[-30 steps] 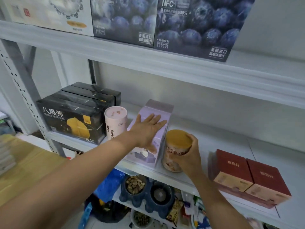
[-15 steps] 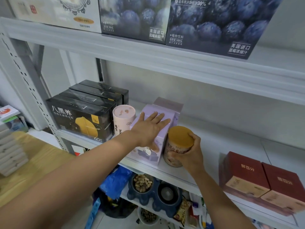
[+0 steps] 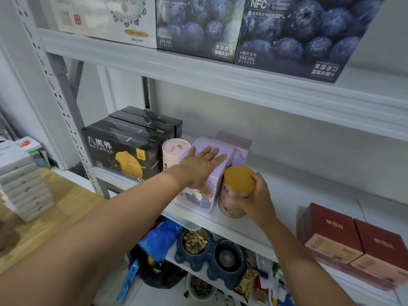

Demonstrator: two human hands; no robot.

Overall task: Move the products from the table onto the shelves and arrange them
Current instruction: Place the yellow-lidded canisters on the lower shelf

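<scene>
Products on the middle shelf [image 3: 309, 191] are under both hands. The right grip [image 3: 258, 195] has its fingers curled round one yellow-lidded jar [image 3: 239, 178], which stands upright on the shelf near the front edge. The jar sits just beside the right side of a lavender box [image 3: 192, 198]. The left grip [image 3: 203, 168] lies flat on top of that box, fingers straight and spread, holding nothing. A second lavender box [image 3: 234, 140] stands right behind the first, farther in.

Left of the lavender boxes stands one pink canister [image 3: 175, 149], and left of it four black boxes [image 3: 121, 151] are lined up one behind another, front to back. Well apart to the right, two red boxes [image 3: 331, 230] sit side by side at the shelf's front.

On the shelf above are two blueberry juice boxes [image 3: 298, 36] and, to their left, one white box [image 3: 106, 16]. Below the middle shelf is a dark blue double pet bowl [image 3: 209, 259], with kibble in its left cup. At the near left, a wooden tabletop [image 3: 55, 217] carries a stack of white boxes [image 3: 24, 184].
</scene>
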